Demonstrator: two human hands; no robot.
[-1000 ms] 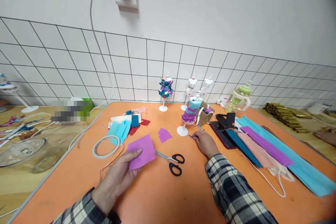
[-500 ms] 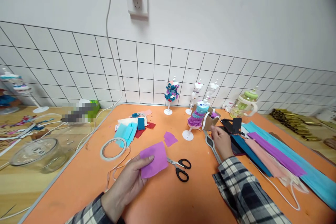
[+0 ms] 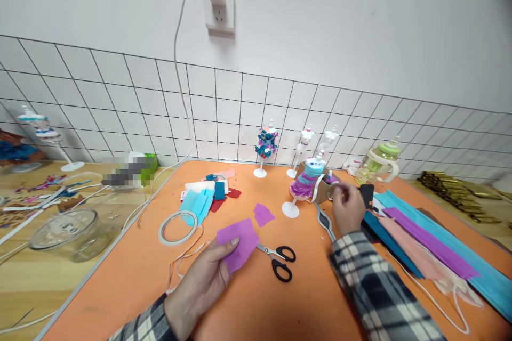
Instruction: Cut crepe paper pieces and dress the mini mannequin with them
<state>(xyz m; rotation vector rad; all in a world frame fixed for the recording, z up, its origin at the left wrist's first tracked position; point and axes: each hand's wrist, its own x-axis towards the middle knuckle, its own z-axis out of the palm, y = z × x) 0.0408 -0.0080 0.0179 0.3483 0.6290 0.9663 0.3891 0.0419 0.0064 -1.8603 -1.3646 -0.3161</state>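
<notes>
A square of purple crepe-like material is pinched between the thumb and fingers of my left hand, above the orange mat. Under its right edge lie black-handled scissors, partly covered. Farther back is a smaller purple scrap. My right hand is closed, its fingertips beside a brown cardboard piece; anything in them is too small to make out. A long grey-and-black tool lies just left of that hand. Close by stands a small dress form in purple and blue ruffles.
Other dress forms, one with teal flowers, stand by the wall. Long coloured strips lie right, before a green-lidded bottle. Left are a tape roll, blue pieces and a clear bowl.
My right hand has moved slightly right and back, beside the cardboard piece. The left hand still holds the purple square, now tilted a little. The whole view has shifted slightly.
</notes>
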